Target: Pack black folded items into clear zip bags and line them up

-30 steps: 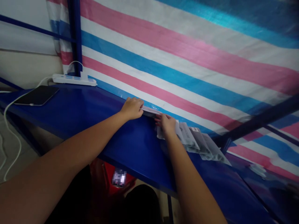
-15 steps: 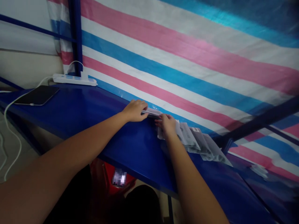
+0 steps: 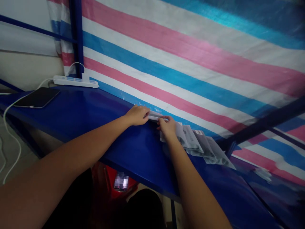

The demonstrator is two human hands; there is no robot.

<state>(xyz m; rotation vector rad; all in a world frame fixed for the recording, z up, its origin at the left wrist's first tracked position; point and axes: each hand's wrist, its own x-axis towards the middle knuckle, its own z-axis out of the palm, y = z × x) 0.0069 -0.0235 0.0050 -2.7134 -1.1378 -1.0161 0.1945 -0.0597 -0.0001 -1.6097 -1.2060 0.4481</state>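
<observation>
My left hand (image 3: pixel 138 114) is closed on the left end of a thin, pale plastic bag (image 3: pixel 154 115), seen nearly edge-on at the back of the blue table (image 3: pixel 133 143). The right end of the same bag is pinched in my right hand (image 3: pixel 167 126), fingers bent round its edge. Just beside and partly behind my right hand lie several flat, translucent grey bags (image 3: pixel 197 143), overlapping in a row that runs to the right. What the bags contain cannot be made out.
A dark tablet (image 3: pixel 38 97) with a white cable lies at the table's left end, near a white power strip (image 3: pixel 75 81). A striped plastic sheet (image 3: pixel 166 73) hangs behind. Below the front edge, a phone (image 3: pixel 121 182) rests on a red stool (image 3: pixel 109 178).
Both hands have shifted slightly; my left fingers have closed more tightly on the bag's end and my right fingers have drawn in on its edge. The bag looks flatter and straighter.
</observation>
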